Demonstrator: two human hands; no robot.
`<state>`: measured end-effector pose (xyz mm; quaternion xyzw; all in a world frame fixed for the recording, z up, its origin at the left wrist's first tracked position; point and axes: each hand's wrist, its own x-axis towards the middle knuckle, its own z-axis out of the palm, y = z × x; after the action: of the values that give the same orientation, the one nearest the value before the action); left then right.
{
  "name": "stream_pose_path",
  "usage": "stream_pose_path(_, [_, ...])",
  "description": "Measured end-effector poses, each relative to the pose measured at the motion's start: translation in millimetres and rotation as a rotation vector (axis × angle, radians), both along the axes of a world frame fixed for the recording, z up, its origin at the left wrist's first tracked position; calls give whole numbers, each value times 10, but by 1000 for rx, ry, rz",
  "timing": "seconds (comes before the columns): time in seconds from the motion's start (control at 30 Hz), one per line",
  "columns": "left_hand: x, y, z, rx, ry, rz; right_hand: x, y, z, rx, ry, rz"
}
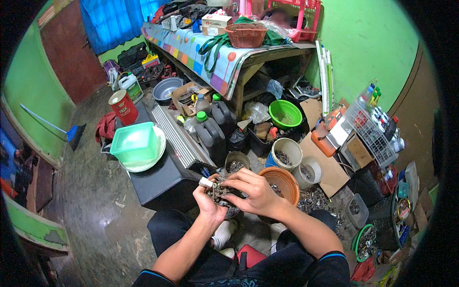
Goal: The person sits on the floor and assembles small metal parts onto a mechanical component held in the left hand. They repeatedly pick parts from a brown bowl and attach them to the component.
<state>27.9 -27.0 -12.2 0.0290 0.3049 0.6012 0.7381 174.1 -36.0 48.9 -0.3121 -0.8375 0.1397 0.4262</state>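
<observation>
My left hand (pixel 209 204) is cupped, palm up, around a heap of small dark metal parts (pixel 221 192) in front of my knees. A short white cylinder (pixel 206 182) sticks out at the upper left of that heap, beside my left fingers. Reaching over from the right, my right hand (pixel 256 192) has its fingers bent down onto the parts; its fingertips touch them, and any piece pinched there is too small to name. Just right of my hands stands a brown plastic pot (pixel 292 187) with similar parts inside, partly covered by my right hand and wrist.
Beyond my hands are a small round tin (pixel 231 158), a white-and-blue bucket (pixel 298 149) and a white bucket (pixel 316 165), all holding metal bits. Loose parts (pixel 315 200) litter the floor at right. A black box (pixel 143 184) bears a green container (pixel 134 143). Dark jugs (pixel 210 138) stand before the table (pixel 196 50).
</observation>
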Motion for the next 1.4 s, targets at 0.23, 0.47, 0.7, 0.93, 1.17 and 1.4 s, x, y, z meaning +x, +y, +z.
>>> stream_pose_path(0.23, [-51,19,5,-40,-93,-3,-31,5,12,-146,173,-39])
stream_pose_path(0.47, [-83,45,88,36,-207,-20,388,457,-159,-276,71,-425])
stream_pose_path(0.7, [-156,97,260,35,-149,62,591,695,-1014,-828,-929,-211])
stream_pose_path(0.93, [-130,70,232,10,-165,37,719,889,-867,-494,-400,-408])
stream_pose_path(1.17, [-108,58,182,-8,-146,42,591,608,-425,-312,-98,-362])
stream_pose_path(1.4, [-58,-7,88,6,-37,8,64,67,80,28,57,-7])
